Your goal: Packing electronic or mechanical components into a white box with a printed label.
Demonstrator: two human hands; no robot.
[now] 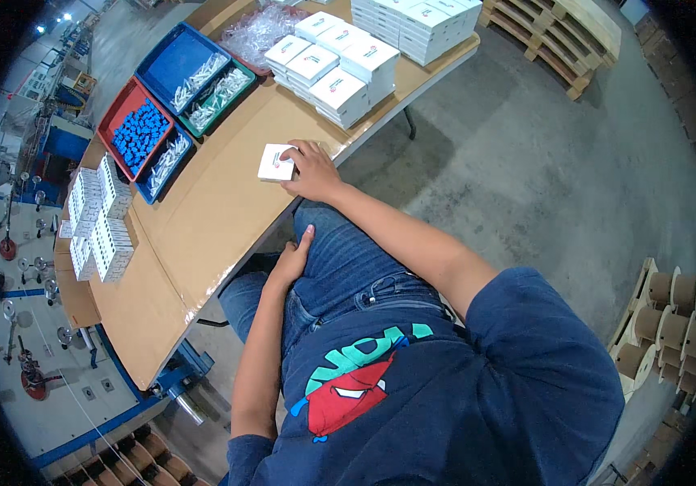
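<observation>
A small flat white box (275, 163) lies on the brown cardboard-covered table (218, 211), close to its near edge. My right hand (313, 170) grips this box at its right side, thumb and fingers around the edge. On my jeans, between the thighs, rests my left hand (292, 259) with its thumb stretched out and no object visible in it; its other fingers are partly hidden. Just beyond my right hand stand stacks of similar white boxes (340, 91).
Past the box, trays hold parts: a red tray (107, 121) of blue pieces, blue trays (162, 69) and a green tray (243, 91) of whitish pieces. Clear plastic bags (259, 32) lie behind. Printed white cartons (113, 243) stand left; wooden pallets (559, 40) and spools (672, 324) are right.
</observation>
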